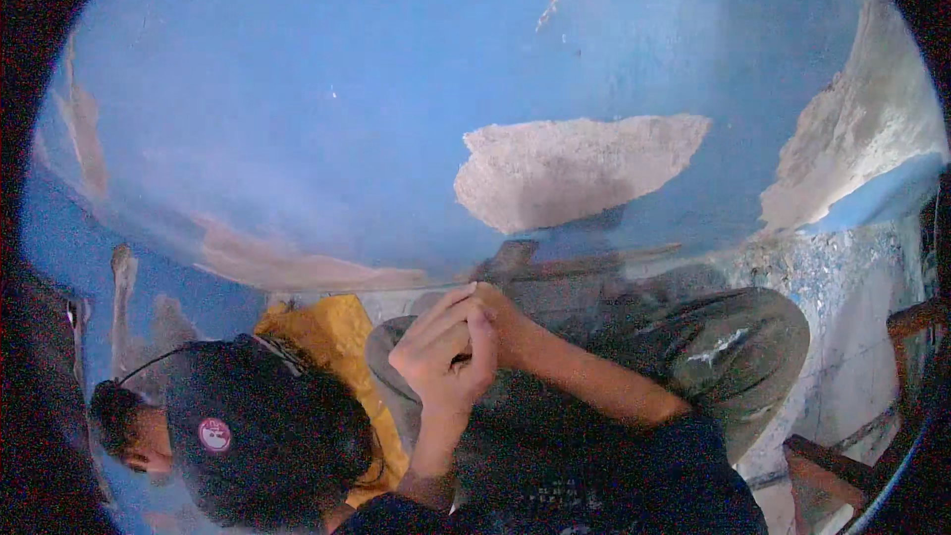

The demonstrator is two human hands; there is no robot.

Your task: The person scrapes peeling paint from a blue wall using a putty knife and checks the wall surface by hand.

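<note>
My left hand (438, 360) and my right hand (496, 316) are clasped together above my lap. The left fingers wrap over the right hand, and most of the right fingers are hidden behind them. A small dark spot shows between the palms; whether it is a gap or an object cannot be told. Beneath the forearms are my dark greyish trousers (639, 342), the knees spread wide, with a pale mark on the right knee. My dark shirt (594, 453) fills the bottom of the view.
A blue wall (297, 89) with a bare plaster patch (579, 171) rises ahead. Close at left is a person (275, 423) in black with a round pink patch; yellow cloth (345, 327) lies beside them. Brown wooden pieces (828, 483) and a blue cord (903, 472) are at right.
</note>
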